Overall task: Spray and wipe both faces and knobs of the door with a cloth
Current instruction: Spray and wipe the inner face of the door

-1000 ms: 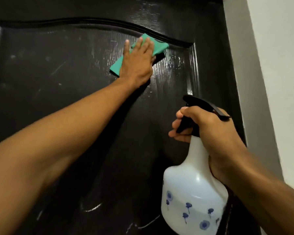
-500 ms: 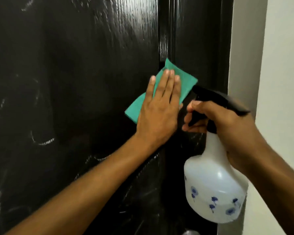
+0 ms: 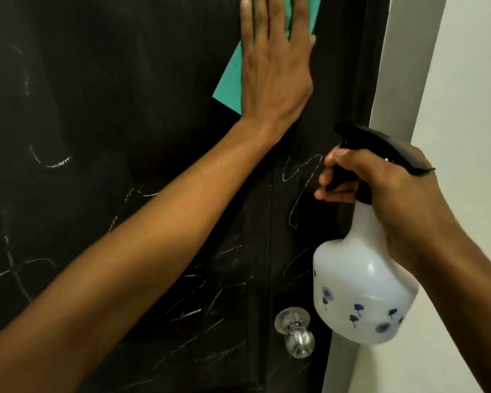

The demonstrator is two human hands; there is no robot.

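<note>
A black door (image 3: 111, 109) fills the left and middle of the view, marked with white chalk-like scribbles low down. My left hand (image 3: 272, 66) lies flat with straight fingers, pressing a green cloth (image 3: 228, 83) against the door near its right edge. My right hand (image 3: 386, 194) grips the neck and black trigger of a white spray bottle (image 3: 360, 290) with blue flower prints, held just off the door's right edge. A shiny metal knob (image 3: 295, 330) sticks out of the door below the bottle.
The pale door frame (image 3: 403, 66) and a white wall (image 3: 471, 109) stand to the right of the door. The bottle hangs in front of the frame.
The view has dropped down the door, bringing the knob and lower scribbles into sight. My left hand has slid the cloth down the right side of the panel. The bottle stays in my right hand.
</note>
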